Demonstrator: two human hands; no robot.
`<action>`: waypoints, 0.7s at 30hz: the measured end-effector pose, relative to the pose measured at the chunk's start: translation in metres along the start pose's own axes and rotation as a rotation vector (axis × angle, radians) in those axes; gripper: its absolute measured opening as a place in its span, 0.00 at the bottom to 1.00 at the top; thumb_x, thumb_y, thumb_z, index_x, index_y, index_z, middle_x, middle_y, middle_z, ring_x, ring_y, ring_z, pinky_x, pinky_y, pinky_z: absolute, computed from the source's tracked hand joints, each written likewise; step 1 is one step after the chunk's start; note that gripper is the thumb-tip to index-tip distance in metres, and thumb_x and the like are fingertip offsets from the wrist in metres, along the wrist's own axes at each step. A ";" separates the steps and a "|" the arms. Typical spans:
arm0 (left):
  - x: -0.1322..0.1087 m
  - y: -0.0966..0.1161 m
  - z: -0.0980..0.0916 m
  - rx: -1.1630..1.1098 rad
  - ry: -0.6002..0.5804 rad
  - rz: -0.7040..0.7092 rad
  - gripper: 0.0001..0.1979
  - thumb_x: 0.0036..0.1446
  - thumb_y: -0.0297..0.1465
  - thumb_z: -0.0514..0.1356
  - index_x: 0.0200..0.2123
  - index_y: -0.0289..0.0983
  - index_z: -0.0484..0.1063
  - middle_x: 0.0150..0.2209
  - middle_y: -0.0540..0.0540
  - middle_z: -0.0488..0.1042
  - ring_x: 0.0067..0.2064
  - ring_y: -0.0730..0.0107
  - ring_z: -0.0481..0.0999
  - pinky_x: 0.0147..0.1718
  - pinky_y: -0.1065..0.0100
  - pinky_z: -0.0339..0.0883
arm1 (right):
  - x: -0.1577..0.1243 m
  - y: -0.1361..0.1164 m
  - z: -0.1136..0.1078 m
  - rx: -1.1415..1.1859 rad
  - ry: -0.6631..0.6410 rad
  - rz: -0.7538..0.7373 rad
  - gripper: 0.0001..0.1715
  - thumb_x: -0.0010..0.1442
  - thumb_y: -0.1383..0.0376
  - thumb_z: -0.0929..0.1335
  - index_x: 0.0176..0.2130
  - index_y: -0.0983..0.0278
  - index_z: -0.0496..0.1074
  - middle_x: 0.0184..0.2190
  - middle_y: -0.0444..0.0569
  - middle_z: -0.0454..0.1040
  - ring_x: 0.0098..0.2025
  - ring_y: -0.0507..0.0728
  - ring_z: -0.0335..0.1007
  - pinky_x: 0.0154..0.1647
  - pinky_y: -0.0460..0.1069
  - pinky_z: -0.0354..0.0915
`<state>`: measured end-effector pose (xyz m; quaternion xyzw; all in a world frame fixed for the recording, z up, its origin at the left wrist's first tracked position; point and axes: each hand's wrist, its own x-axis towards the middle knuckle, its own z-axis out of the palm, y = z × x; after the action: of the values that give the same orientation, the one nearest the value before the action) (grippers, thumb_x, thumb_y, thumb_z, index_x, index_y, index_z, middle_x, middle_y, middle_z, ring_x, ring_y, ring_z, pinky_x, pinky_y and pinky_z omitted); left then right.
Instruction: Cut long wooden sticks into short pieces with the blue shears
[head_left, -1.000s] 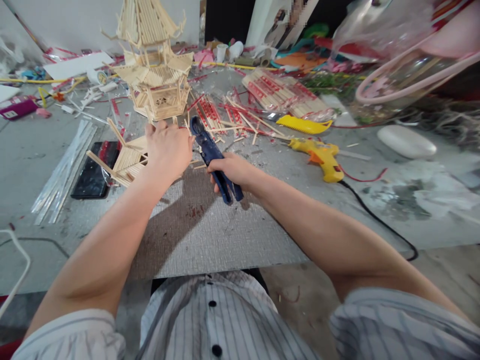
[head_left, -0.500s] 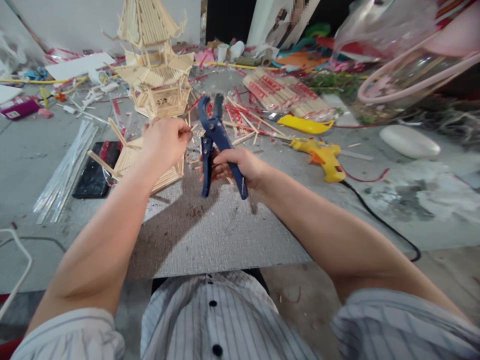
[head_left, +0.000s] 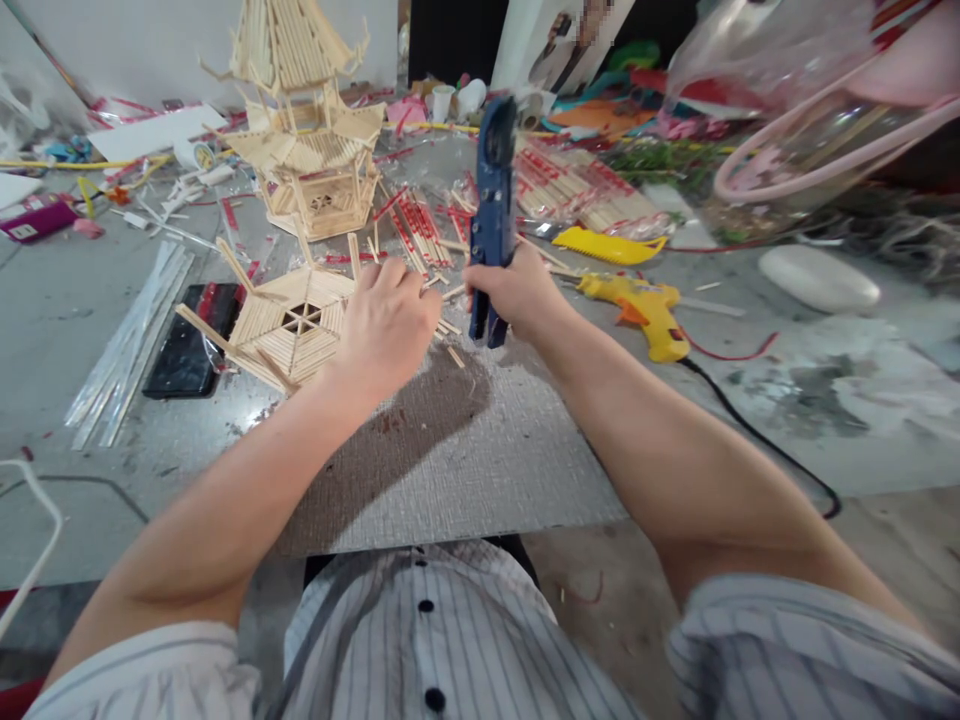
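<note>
My right hand [head_left: 529, 290] is wrapped round the handles of a blue pipe cutter [head_left: 493, 210], held upright with its jaw end pointing away. To its left, my left hand [head_left: 394, 315] is closed, fingers curled down beside some short wooden sticks [head_left: 448, 327]; whatever is in its fingers is hidden. Behind that hand lies a hexagonal wooden stick frame [head_left: 289, 335] with several upright posts, its right side partly covered by the hand. A tiered pagoda model [head_left: 319, 150] of the same pale sticks stands farther back.
A yellow glue gun [head_left: 637, 310] and a yellow-handled blade [head_left: 611, 247] lie right of my hands. Packs of chopsticks [head_left: 592, 190] sit behind them. Leftward are a black phone [head_left: 191, 345] and clear glue sticks [head_left: 135, 340]. A white oval object [head_left: 819, 282] rests far right.
My left hand has moved right, off the hexagonal frame, toward the loose sticks. My right hand has lifted and turned the pipe cutter; its spread handles are now close together.
</note>
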<state>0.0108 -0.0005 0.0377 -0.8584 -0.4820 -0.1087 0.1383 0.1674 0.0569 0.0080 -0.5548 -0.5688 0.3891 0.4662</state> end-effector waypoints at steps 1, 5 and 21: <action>-0.001 0.004 0.001 -0.015 -0.019 0.011 0.14 0.59 0.25 0.47 0.33 0.32 0.72 0.36 0.39 0.72 0.48 0.55 0.67 0.44 0.57 0.61 | 0.001 0.002 0.000 -0.084 0.006 -0.014 0.05 0.43 0.70 0.66 0.21 0.62 0.63 0.14 0.41 0.62 0.18 0.50 0.61 0.21 0.48 0.61; -0.003 0.018 0.015 -0.152 -0.168 0.050 0.15 0.60 0.26 0.45 0.38 0.31 0.71 0.39 0.39 0.71 0.44 0.60 0.70 0.39 0.62 0.65 | 0.003 0.004 -0.003 -0.206 -0.020 -0.042 0.03 0.42 0.71 0.66 0.23 0.63 0.66 0.15 0.42 0.63 0.21 0.52 0.63 0.27 0.51 0.63; 0.002 -0.016 0.044 -0.144 -0.215 -0.291 0.17 0.60 0.31 0.44 0.41 0.31 0.70 0.40 0.37 0.71 0.42 0.58 0.73 0.37 0.61 0.67 | 0.010 0.008 -0.010 0.412 -0.359 0.414 0.04 0.41 0.67 0.61 0.23 0.63 0.63 0.19 0.47 0.70 0.21 0.54 0.67 0.21 0.48 0.64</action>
<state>0.0007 0.0240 -0.0010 -0.7941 -0.6038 -0.0696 0.0071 0.1796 0.0671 0.0044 -0.4755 -0.4264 0.6736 0.3721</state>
